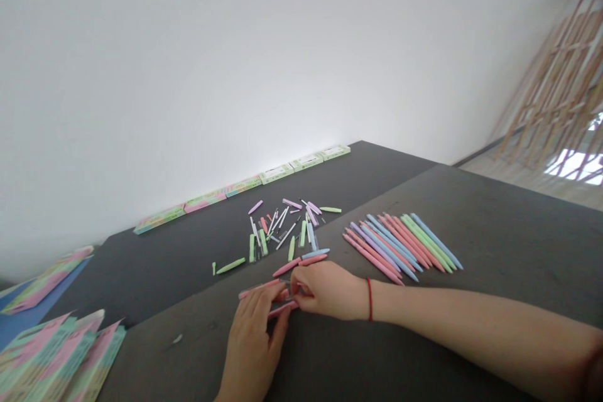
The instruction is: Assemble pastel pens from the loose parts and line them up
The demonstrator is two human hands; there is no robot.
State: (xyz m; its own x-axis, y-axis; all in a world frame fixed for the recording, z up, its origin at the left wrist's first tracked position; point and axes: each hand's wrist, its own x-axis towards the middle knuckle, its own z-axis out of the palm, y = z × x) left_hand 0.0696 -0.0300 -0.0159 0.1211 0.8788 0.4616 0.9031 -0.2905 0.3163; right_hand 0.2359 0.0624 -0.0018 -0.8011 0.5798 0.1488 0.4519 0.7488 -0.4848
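Observation:
My left hand (254,330) rests low over the dark table, its fingers closed around pink pen parts. One pink pen barrel (281,310) lies between its thumb and fingers, and another pink pen piece (249,293) shows beyond the fingertips. From the right, my right hand (327,289), with a red cord at the wrist, pinches at the end of these pink parts; its fingertips partly hide what they grip. Just beyond the hands lie a loose pink pen barrel (286,266) and a pink pen half (313,259), beside a blue barrel (315,253).
Loose pen parts and refills (282,226) are scattered behind my hands. Right of them lies a row of assembled pastel pens (402,242). Flat boxes (205,199) line the wall (235,63); patterned packages (61,358) sit at lower left. A wooden rack (560,75) stands far right.

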